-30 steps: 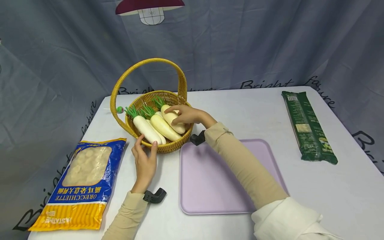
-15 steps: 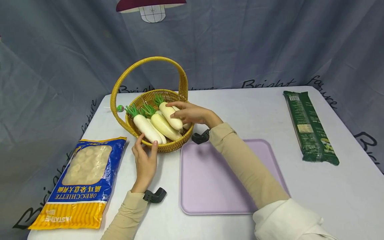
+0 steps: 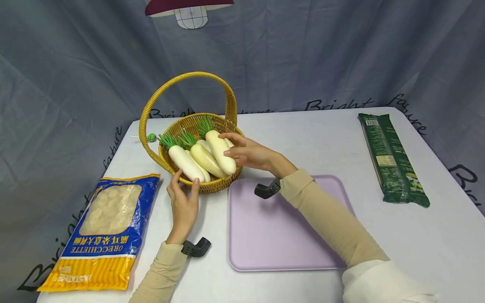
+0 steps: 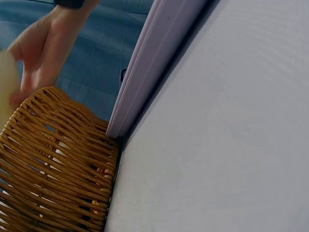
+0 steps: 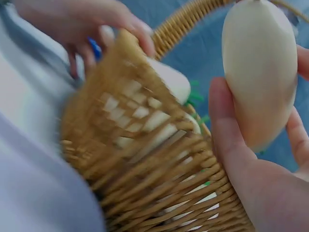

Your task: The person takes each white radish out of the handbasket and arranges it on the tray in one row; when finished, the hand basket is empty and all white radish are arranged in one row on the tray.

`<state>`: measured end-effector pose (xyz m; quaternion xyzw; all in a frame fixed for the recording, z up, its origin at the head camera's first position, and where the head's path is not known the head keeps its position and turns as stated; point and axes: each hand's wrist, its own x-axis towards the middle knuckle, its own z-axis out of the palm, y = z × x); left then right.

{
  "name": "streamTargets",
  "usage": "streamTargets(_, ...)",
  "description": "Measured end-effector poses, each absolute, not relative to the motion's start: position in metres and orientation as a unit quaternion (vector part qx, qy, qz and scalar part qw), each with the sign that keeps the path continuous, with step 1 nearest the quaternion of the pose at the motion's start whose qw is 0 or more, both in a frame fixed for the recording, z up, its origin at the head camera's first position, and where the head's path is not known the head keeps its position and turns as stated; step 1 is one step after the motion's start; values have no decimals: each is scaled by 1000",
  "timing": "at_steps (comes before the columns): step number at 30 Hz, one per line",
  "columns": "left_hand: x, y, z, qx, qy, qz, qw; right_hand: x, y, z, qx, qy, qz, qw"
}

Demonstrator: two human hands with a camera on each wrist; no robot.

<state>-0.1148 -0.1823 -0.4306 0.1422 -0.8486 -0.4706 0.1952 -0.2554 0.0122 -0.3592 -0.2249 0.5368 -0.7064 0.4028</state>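
Worktop (image 3: 401,256): white, round-cornered, carrying a lilac tray (image 3: 269,240)
Room: grey-blue curtain (image 3: 303,54) behind, printed with black lettering and a dark red lampshade
Held radish (image 3: 221,153): smooth, plump, creamy white, topped by a green leaf tuft
Whereabouts: tilted, above other radishes in the yellow-brown wicker basket (image 3: 213,187)
Right hand (image 3: 257,155): thumb and fingers pinch the held radish from its sides
Left hand (image 3: 183,212): thumb and fingers spread, touching the basket's near rim
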Motion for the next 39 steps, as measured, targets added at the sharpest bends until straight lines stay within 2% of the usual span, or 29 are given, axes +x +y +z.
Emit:
streamTargets(8,-114,-180,-431,139,-849,-470,197,-202,50,-361,-235,527,-733,360)
streamTargets(17,-117,-179,-429,133,-849,-473,194,-137,83,-392,-282,509,-748,319)
streamTargets(23,-120,-179,-429,132,-847,-475,196,-104,89,-406,-268,546,-739,292)
streamTargets(29,-121,-179,-430,128,-846,-477,200,-87,84,-419,-263,587,-710,285)
streamTargets(39,-115,-181,-431,141,-849,-470,197,-83,76,-432,-264,668,-637,280)
